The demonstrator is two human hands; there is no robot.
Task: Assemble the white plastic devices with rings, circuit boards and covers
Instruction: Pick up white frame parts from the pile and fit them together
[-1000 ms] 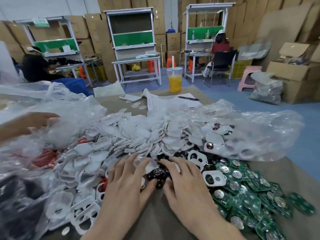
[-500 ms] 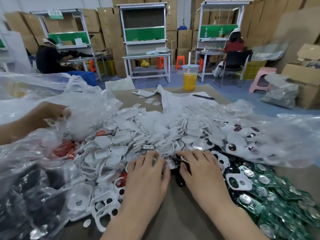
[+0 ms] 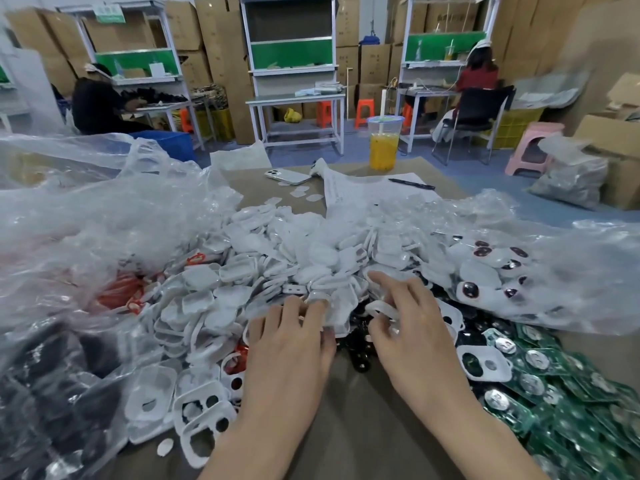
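Half a second ago both hands were laid flat over the black rings [image 3: 358, 344]. Now a white housing [image 3: 380, 307] is pinched by the right hand [image 3: 412, 327], just above these rings. The fingers of the left hand [image 3: 291, 351] are bent onto the white covers [image 3: 311, 258]; whether anything is grasped there cannot be told. The green circuit boards [image 3: 561, 403] are piled at the right.

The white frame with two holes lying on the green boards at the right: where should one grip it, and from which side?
Probably the rim of the white frame beside its larger hole, one fingertip through the hole and the thumb on the outer edge. It lies flat on the green boards, so come from above; the right hand is nearest.
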